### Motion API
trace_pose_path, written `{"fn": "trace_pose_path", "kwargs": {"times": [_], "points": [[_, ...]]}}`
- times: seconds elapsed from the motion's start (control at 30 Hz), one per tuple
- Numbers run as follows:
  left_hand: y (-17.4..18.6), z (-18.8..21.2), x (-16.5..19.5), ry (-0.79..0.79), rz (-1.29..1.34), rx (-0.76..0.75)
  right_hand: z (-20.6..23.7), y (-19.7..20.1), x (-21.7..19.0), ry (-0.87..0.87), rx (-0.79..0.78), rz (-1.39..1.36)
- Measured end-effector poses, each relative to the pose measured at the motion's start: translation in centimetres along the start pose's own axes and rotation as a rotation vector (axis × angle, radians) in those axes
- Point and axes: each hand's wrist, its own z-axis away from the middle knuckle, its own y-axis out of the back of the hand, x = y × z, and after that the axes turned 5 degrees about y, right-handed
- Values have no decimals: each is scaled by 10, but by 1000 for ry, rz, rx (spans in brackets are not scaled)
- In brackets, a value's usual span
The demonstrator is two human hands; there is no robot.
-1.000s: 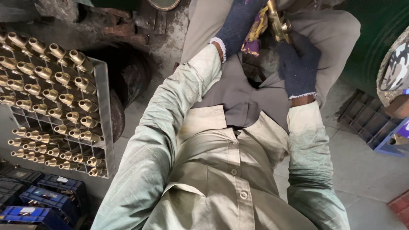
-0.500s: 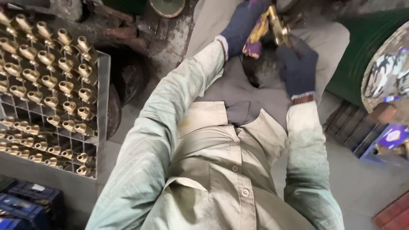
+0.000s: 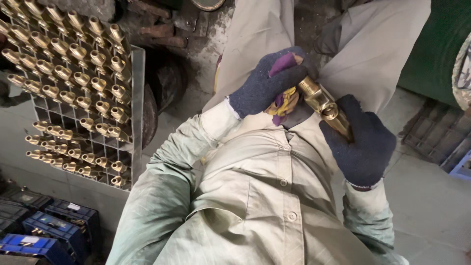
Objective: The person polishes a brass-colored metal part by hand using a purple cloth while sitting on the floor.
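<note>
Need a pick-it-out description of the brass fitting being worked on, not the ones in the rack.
Start at the grid rack of brass fittings on the left, then move right to the seated person's lap. There the brass fitting lies between two dark knit gloves, the right hand gripping its lower end and the left hand pressing a purple and yellow cloth against it. It alone is out of the rack and in hand.

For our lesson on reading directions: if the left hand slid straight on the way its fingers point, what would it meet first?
The left hand points rightward across the lap, so it would probably meet the threaded end of the brass fitting first, which the right hand holds. Its fingertips look almost against it already; depth is hard to judge.
</note>
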Motion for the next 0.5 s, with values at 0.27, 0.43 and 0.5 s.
{"fn": "trace_pose_path", "kwargs": {"times": [0.27, 0.43, 0.5], "points": [[14, 13, -44, 125, 170, 25, 9, -1, 5, 97, 61, -11], [10, -16, -64, 186, 799, -39, 10, -6, 8, 96, 96, 8], [11, -2, -54, 181, 609, 20, 8, -6, 10, 104, 93, 20]]}}
